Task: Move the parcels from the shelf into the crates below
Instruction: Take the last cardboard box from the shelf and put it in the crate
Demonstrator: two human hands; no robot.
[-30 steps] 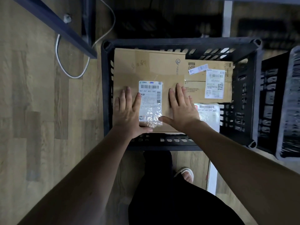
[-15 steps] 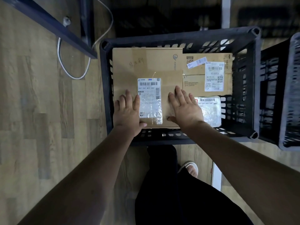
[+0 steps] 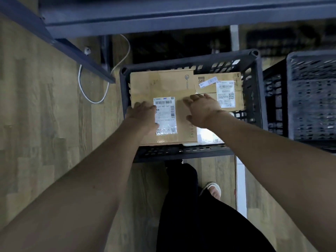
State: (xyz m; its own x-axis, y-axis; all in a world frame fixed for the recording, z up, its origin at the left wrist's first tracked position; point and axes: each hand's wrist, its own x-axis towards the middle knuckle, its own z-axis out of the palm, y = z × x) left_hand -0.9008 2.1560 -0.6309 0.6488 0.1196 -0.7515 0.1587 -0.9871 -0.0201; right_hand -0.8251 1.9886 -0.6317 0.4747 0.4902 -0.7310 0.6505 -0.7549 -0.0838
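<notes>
Inside the crate (image 3: 258, 99), the parcel (image 3: 161, 88) was pressed flat beneath both spread hands, left (image 3: 143, 115) and right (image 3: 201, 110), nothing gripped.

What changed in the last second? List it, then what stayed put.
Both hands lifted off the large cardboard parcel: the left hand and the right hand now hover with fingers relaxed instead of pressing flat. The parcel stays in the black crate beside the smaller labelled box.
</notes>
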